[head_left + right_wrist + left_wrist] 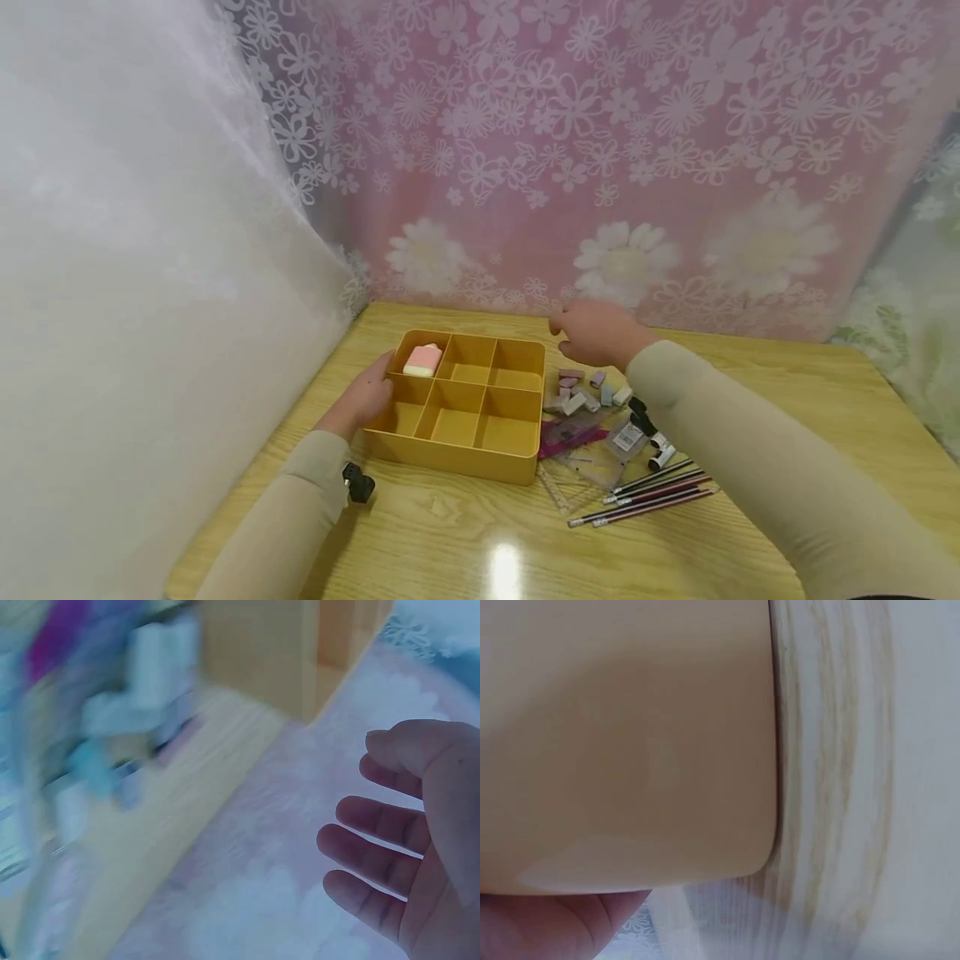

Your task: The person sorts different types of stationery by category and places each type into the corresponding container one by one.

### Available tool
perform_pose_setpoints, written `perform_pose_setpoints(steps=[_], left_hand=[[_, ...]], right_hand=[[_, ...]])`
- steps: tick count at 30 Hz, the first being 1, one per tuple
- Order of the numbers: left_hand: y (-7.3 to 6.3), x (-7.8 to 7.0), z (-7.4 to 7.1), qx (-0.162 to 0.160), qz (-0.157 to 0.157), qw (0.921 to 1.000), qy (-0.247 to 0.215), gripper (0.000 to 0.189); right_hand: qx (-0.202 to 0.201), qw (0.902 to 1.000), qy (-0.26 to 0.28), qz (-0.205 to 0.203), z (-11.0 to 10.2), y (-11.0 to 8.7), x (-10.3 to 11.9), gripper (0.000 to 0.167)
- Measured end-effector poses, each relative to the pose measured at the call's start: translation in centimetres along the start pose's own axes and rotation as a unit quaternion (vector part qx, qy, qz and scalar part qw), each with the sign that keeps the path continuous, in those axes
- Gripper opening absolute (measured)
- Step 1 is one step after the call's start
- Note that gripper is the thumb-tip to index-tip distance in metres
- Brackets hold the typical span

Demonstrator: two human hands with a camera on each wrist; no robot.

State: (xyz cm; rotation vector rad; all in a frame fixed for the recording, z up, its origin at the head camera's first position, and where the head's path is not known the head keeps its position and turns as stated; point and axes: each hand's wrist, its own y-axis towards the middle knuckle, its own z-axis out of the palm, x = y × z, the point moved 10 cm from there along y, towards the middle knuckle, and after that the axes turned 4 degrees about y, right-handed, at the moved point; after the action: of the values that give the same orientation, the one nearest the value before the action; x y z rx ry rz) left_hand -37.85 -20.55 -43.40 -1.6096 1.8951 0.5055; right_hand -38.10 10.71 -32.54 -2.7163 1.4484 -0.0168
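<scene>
A yellow six-compartment organizer box (pixel 472 460) rests on the table. At its left wall, my left hand (pixel 366 393) grips the rim; the left wrist view has part of that hand (pixel 544 926) beside the smooth box wall (pixel 652 765). One pink and white thing (pixel 423 361), its kind unclear, lies in the back left compartment. My right hand (pixel 602 332) is raised behind the loose stationery, to the right of the box. Its fingers are spread and loosely bent in the right wrist view, with nothing held in that hand (pixel 420 840).
Right of the box lie several small erasers (pixel 574 403), a magenta item (pixel 558 437), clear plastic pieces (pixel 600 462) and a labelled clear case (pixel 627 438). Several pencils (pixel 645 504) lie in front of them. A floral curtain (pixel 525 167) hangs behind the table.
</scene>
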Motion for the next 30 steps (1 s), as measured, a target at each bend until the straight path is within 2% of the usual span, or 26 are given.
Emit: perform_pose_setpoints(steps=[3,8,11,15,20,24,30], left_hand=[[0.1,0.3,0.0,0.001,-0.001,1.0000,-0.004,0.060],[-0.1,0.7,-0.1,0.002,-0.004,0.9999,-0.010,0.060],[-0.1,0.6,-0.3,0.000,-0.003,0.9999,-0.010,0.060],[-0.1,0.2,-0.5,-0.004,-0.002,0.9999,-0.011,0.059],[0.2,0.1,-0.5,-0.005,-0.002,1.0000,-0.006,0.059],[0.3,0.2,-0.3,-0.002,-0.005,1.0000,-0.008,0.060],[0.2,0.2,-0.1,-0.003,-0.002,1.0000,-0.007,0.059]], right_hand=[[-0.013,0.9998,-0.006,-0.011,1.1,-2.1,-1.2,0.022],[-0.025,0.9989,0.040,-0.008,3.1,-5.4,-3.5,0.021],[-0.029,0.9972,0.066,0.019,4.3,-6.7,-5.9,0.025],[-0.024,0.9923,0.097,0.074,5.8,-7.9,-9.9,0.031],[-0.024,0.9861,0.108,0.124,7.2,-9.4,-14.5,0.040],[-0.015,0.9838,0.102,0.146,8.6,-10.6,-16.7,0.045],[0.013,0.9807,0.101,0.167,10.8,-11.7,-18.3,0.053]])
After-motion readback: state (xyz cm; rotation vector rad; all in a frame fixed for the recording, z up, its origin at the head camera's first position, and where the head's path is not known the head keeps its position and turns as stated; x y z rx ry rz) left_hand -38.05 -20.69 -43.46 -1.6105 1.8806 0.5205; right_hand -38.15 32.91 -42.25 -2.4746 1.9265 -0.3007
